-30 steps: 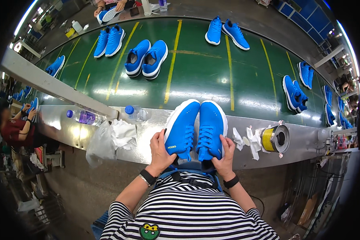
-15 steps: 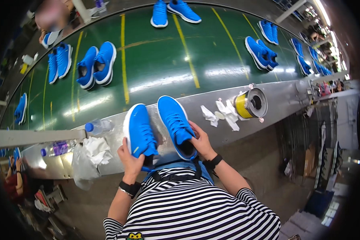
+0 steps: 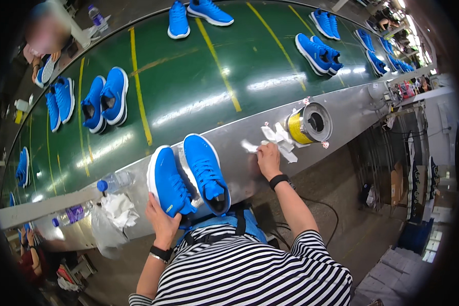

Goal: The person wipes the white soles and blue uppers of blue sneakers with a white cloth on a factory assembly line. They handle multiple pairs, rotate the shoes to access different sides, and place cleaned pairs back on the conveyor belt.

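Two blue sneakers with white soles stand side by side on the metal ledge in front of me. The left sneaker (image 3: 167, 178) has my left hand (image 3: 161, 219) wrapped around its heel and outer side. No hand touches the right sneaker (image 3: 206, 173), whose dark opening faces me. Off to the right, my right hand (image 3: 269, 160) pinches a white scrap (image 3: 250, 146) that is smeared by motion; whether it is paper or cloth I cannot tell. More white scraps (image 3: 280, 136) lie beside that hand, next to a yellow-sided open tin (image 3: 309, 125).
A green conveyor belt (image 3: 178, 86) with yellow lines carries several blue sneakers in pairs. Blue-capped bottles, one of them clear (image 3: 115, 181), and a crumpled white bag (image 3: 118, 211) lie left. A white bar (image 3: 48, 204) crosses there. Another person (image 3: 46, 35) handles a shoe across the belt.
My right hand has let go of the right sneaker and moved right to the white scraps, pinching one. My left hand stays on the left sneaker. The view has shifted, and the belt's shoes sit further left.
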{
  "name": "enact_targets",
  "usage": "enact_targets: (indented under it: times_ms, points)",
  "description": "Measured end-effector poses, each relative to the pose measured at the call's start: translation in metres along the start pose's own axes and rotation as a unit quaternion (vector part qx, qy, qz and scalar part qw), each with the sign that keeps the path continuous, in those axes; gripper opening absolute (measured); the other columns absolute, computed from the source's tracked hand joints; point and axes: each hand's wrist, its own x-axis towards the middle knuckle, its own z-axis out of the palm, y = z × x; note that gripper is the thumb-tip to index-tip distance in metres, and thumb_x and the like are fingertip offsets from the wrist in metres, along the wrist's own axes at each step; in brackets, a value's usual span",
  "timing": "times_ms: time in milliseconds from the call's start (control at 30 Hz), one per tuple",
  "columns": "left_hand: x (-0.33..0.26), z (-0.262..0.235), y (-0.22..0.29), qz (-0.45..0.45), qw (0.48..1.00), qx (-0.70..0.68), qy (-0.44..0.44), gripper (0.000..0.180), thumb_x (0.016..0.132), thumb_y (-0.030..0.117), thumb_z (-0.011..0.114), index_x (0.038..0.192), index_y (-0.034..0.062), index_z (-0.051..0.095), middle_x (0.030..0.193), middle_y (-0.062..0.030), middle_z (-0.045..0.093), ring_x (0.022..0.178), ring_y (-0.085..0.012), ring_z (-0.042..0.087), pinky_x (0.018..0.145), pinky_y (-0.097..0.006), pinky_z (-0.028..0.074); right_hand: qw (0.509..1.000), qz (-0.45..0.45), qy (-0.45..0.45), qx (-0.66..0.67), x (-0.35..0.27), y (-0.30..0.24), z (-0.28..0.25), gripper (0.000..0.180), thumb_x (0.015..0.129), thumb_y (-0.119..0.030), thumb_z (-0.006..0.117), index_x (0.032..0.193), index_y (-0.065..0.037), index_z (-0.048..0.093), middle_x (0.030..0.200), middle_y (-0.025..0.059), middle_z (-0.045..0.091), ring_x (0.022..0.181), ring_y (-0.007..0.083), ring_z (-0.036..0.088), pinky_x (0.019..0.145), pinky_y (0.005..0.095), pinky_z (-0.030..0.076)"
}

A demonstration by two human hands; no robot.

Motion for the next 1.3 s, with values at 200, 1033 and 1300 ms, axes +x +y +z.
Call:
enact_targets:
  times_ms: [200, 1033, 1300]
  points:
    - [-0.004, 0.003, -0.008, -0.005, 1.000, -0.002, -0.005, 0.103, 0.056, 0.011, 0.068, 0.140, -0.0035, 0.010, 0.125, -0.0295, 0.034, 0.113, -0.0437, 0.034, 0.100, -0.049, 0.024, 0.878, 0.159, -0.046, 0.450, 0.013, 0.007, -0.075, 0.009, 0.080, -0.005, 0.062, 0.086, -0.003, 0.055, 0.108, 0.0110, 0.056, 0.089, 0.0165, 0.056, 0.075, 0.0278, 0.046]
    - [-0.014, 0.022, 0.016, -0.047, 0.994, 0.093, 0.040, 0.105, 0.055, 0.006, 0.067, 0.142, 0.0019, 0.009, 0.130, -0.0241, 0.033, 0.117, -0.0419, 0.035, 0.100, -0.048, 0.026, 0.889, 0.214, 0.014, 0.404, 0.080, 0.145, -0.161, 0.013, 0.080, -0.007, 0.065, 0.092, -0.002, 0.064, 0.072, 0.0043, 0.064, 0.062, 0.0100, 0.058, 0.057, 0.0240, 0.046]
    - [-0.015, 0.024, 0.024, -0.043, 0.992, 0.109, 0.048, 0.106, 0.055, 0.006, 0.069, 0.142, 0.0022, 0.008, 0.131, -0.0233, 0.032, 0.119, -0.0410, 0.034, 0.100, -0.049, 0.026, 0.992, 0.019, -0.095, -0.076, 0.108, 0.145, -0.132, 0.005, 0.074, -0.011, 0.060, 0.072, -0.006, 0.060, 0.078, 0.0139, 0.063, 0.074, 0.0326, 0.062, 0.066, 0.0425, 0.049]
